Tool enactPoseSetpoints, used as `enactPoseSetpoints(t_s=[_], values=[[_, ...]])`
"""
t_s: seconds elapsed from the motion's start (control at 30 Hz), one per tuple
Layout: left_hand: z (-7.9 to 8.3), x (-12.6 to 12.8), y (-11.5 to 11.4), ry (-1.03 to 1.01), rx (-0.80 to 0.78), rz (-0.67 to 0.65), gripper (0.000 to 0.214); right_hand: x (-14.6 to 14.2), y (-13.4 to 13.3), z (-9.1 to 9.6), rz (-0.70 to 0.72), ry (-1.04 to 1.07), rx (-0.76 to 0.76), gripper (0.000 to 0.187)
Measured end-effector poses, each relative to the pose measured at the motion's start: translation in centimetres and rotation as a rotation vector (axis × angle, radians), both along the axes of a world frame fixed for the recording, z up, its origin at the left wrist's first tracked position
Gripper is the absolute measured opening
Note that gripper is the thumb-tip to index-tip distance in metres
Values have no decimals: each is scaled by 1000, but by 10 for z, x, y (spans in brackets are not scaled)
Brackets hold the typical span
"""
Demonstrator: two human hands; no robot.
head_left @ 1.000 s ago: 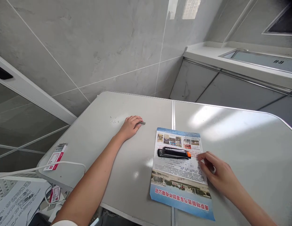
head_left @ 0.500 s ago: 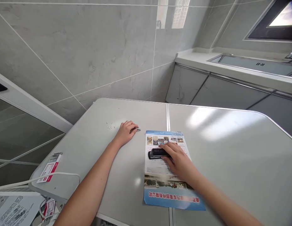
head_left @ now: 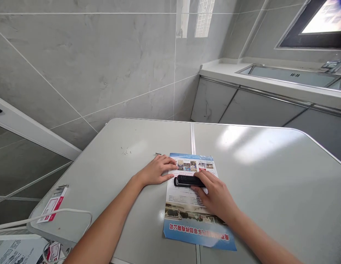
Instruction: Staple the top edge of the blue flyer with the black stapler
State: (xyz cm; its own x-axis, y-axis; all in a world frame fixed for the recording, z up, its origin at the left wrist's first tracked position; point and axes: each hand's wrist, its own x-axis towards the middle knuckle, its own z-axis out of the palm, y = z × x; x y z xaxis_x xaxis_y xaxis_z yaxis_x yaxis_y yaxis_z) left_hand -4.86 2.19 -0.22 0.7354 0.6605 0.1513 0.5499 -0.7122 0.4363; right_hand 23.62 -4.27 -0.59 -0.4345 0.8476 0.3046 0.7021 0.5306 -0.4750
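The window [head_left: 325,17] glows overexposed; white glare (broad, soft-edged) streaks the table [head_left: 271,205].

The stapler [head_left: 186,180] in my right fingers [head_left: 207,178] is black. My leaflet [head_left: 184,203] has a white middle dotted with small multicoloured photos, blue bands at top and bottom, a brownish photo strip and red characters. I see my desk [head_left: 269,190] in plain pale grey, the wall [head_left: 104,66] in mottled grey crossed by white lines, a red-and-white card [head_left: 54,202] and a white cable [head_left: 68,210]
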Motion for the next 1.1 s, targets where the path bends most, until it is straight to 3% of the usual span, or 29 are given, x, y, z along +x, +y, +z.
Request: enactPoseSetpoints(t_s=[0.2,0.33,0.4,0.47,0.5,0.6,0.7,1.1], values=[[6,-2,-1,4,-40,6,30,2,4,-4,-32,43,-29,21],[8,-1,-3,-15,-67,1,29,9,9,3,-77,196,70,32],[7,1,-4,-14,-75,3,32,16,12,8,-85,274,175,25],[6,3,-5,-15,-80,12,33,23,15,11,-17,320,246,8],[5,5,-6,-17,-85,16,32,26,17,12,26,328,253,11],[2,9,-8,-37,-111,26,25,33,23,11,95,312,205,32],[0,11,-8,-67,-141,33,22,38,28,8,121,309,143,42],[-4,9,-1,-96,-229,59,24,55,46,4,340,274,1,46]])
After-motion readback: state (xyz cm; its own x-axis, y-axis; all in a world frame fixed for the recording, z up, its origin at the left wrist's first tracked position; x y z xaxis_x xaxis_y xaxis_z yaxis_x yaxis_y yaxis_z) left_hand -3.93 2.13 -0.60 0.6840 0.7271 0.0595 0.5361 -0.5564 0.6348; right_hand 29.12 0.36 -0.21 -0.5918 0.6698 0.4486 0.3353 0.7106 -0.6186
